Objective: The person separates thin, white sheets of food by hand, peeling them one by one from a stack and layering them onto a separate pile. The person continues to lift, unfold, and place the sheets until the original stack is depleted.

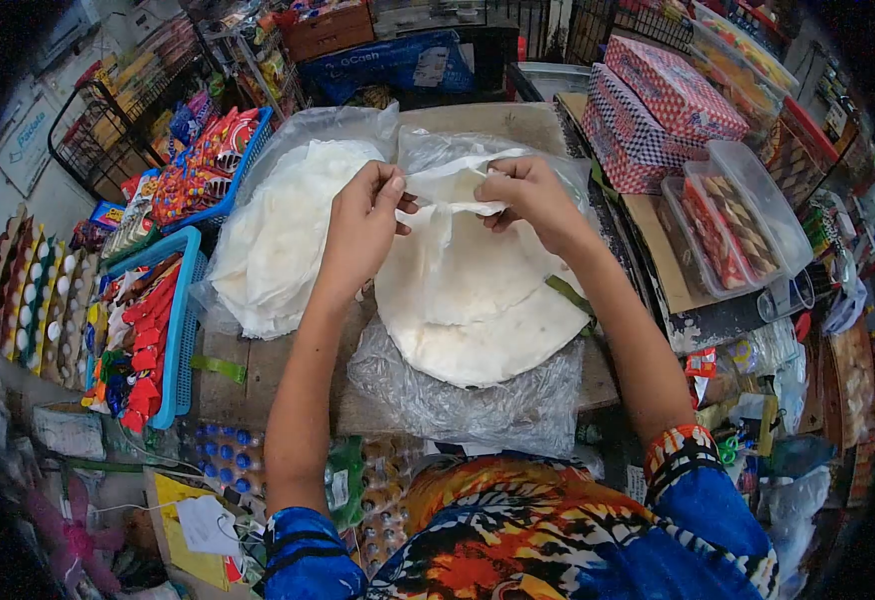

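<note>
A stack of thin, round white sheets (pixel 488 330) lies on crinkled clear plastic (pixel 458 400) in the middle of the wooden table. Over its far part, my left hand (pixel 370 205) pinches the left side of a thin white sheet piece between thumb and fingers. My right hand (pixel 533 200) has its fingers closed on the same lifted piece at the right. The piece is raised and partly folded between the two hands. To the left, a second pile of white sheets (pixel 283 240) rests on an open plastic bag.
Blue baskets of snack packets (pixel 193 340) and egg trays (pixel 43 300) stand at the left. At the right are checkered boxes (pixel 658 110) and clear containers of rolled snacks (pixel 738 225). Green strips (pixel 220 368) lie on the wooden table (pixel 278 385).
</note>
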{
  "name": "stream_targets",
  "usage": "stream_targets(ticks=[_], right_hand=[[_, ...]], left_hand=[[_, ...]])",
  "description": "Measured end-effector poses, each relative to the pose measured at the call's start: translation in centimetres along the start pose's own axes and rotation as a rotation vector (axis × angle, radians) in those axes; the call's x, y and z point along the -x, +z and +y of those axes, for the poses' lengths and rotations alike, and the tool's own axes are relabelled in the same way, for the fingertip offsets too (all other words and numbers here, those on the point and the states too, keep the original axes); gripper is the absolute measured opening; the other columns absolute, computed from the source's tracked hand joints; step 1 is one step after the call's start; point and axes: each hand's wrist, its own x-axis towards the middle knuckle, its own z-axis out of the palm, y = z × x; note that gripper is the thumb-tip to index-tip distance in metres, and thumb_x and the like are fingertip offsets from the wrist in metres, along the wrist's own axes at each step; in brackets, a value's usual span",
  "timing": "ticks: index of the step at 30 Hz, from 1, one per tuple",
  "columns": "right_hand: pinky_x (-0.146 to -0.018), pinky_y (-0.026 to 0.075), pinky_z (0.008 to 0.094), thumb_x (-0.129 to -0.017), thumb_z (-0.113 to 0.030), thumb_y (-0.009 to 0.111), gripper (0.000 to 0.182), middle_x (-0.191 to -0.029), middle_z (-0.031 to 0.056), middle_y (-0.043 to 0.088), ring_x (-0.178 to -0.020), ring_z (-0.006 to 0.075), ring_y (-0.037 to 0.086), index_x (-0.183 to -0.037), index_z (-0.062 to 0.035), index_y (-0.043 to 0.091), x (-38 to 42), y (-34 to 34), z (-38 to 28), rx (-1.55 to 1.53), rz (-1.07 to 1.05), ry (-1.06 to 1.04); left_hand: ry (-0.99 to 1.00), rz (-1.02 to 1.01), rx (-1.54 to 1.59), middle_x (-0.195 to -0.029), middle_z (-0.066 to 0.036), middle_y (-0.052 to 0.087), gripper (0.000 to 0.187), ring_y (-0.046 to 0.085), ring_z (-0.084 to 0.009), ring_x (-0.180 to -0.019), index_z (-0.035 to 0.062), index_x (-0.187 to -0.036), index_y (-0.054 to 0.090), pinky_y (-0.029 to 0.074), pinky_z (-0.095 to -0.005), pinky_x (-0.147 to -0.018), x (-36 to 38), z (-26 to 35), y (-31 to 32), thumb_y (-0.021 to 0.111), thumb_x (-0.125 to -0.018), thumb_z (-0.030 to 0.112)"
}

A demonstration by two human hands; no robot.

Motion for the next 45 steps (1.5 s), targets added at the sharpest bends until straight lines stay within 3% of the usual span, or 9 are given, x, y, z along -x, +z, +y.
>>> stream_targets(ticks=[10,15,17,23,29,32,37,42,45], right_hand=[[-0.050,0.046,0.0216,-0.077,-0.019,0.061,0.017,-0.069,-0.0001,0.060,-0.059,0.0065,0.056,-0.074,-0.0032,0.064,1.5,1.9,-0.6,0.098,-0.236,-0.142],[-0.049,0.045,0.0215,-0.077,-0.018,0.062,0.017,-0.066,0.0002,0.060,-0.055,0.0073,0.055,-0.075,-0.0019,0.065,1.1,1.7,-0.1,0.045,-0.293,-0.137],[-0.049,0.045,0.0220,-0.078,-0.017,0.060,0.017,-0.065,0.0012,0.060,-0.053,0.0082,0.055,-0.074,-0.0015,0.065,0.4,-0.4,-0.5,0.072,-0.167,-0.127],[-0.046,0.044,0.0244,-0.079,-0.014,0.056,0.018,-0.061,0.0053,0.059,-0.049,0.0114,0.056,-0.071,0.0006,0.063,-0.4,-4.5,-0.5,0.216,-0.052,-0.005],[-0.052,0.047,0.0282,-0.073,-0.041,0.074,0.045,-0.070,0.0070,0.062,-0.058,0.0150,0.060,-0.089,0.0003,0.066,0.6,-3.3,-0.8,0.664,-0.257,0.017],[-0.059,0.047,0.0274,-0.075,-0.041,0.073,0.046,-0.073,0.0065,0.062,-0.066,0.0136,0.060,-0.094,0.0007,0.066,0.7,-1.9,-1.0,0.641,-0.159,-0.258],[-0.062,0.044,0.0267,-0.079,-0.031,0.070,0.036,-0.074,0.0058,0.063,-0.068,0.0123,0.055,-0.091,0.0018,0.066,-0.2,-0.3,0.3,0.306,-0.001,-0.231],[-0.059,0.042,0.0279,-0.081,-0.020,0.068,0.024,-0.072,0.0053,0.062,-0.064,0.0119,0.051,-0.090,0.0020,0.066,0.6,1.1,-0.7,0.190,0.078,-0.291],[-0.059,0.043,0.0287,-0.079,-0.017,0.068,0.022,-0.067,0.0089,0.059,-0.062,0.0110,0.052,-0.091,0.0017,0.065,1.4,2.2,-1.3,0.384,0.004,-0.430]], left_hand=[[0.004,-0.379,-0.023,-0.087,-0.001,0.060,0.038,0.056,-0.0096,-0.080,0.0030,-0.103,0.058,0.047,-0.0241,-0.069,0.7,0.8,0.7,0.063,-0.088,0.037],[0.050,-0.384,-0.116,-0.085,-0.002,0.062,0.025,0.054,-0.0069,-0.080,0.0011,-0.086,0.060,0.044,-0.0225,-0.066,0.0,0.0,-0.7,0.064,-0.088,0.026],[0.248,-0.085,-0.429,-0.084,-0.003,0.062,0.018,0.056,-0.0081,-0.078,0.0002,-0.084,0.060,0.046,-0.0239,-0.064,-0.8,-1.2,-1.8,0.059,-0.089,0.018],[0.045,0.139,-0.071,-0.087,-0.003,0.062,0.016,0.060,-0.0100,-0.075,0.0009,-0.079,0.057,0.051,-0.0260,-0.062,-2.1,-2.0,-3.8,0.055,-0.089,0.013],[0.066,-0.108,0.124,-0.089,-0.006,0.064,0.024,0.052,-0.0067,-0.074,0.0036,-0.062,0.045,0.044,-0.0220,-0.072,-0.9,-0.3,-1.8,0.057,-0.082,0.006],[0.019,-0.138,0.169,-0.099,-0.010,0.065,0.024,0.053,-0.0073,-0.079,0.0042,-0.062,0.044,0.044,-0.0230,-0.074,-0.1,0.5,-0.6,0.057,-0.082,0.005],[-0.073,-0.223,0.256,-0.098,-0.010,0.063,0.012,0.055,-0.0095,-0.083,-0.0004,-0.074,0.054,0.045,-0.0245,-0.076,0.0,0.3,-0.7,0.061,-0.082,0.007],[0.383,-0.108,-0.069,-0.088,-0.005,0.061,0.026,0.057,-0.0129,-0.079,-0.0004,-0.091,0.056,0.047,-0.0252,-0.072,-0.1,1.1,-0.4,0.071,-0.077,0.014],[0.263,-0.147,-0.229,-0.081,-0.005,0.061,0.034,0.057,-0.0142,-0.072,0.0007,-0.089,0.055,0.047,-0.0271,-0.066,1.5,2.9,0.7,0.078,-0.071,0.019]])
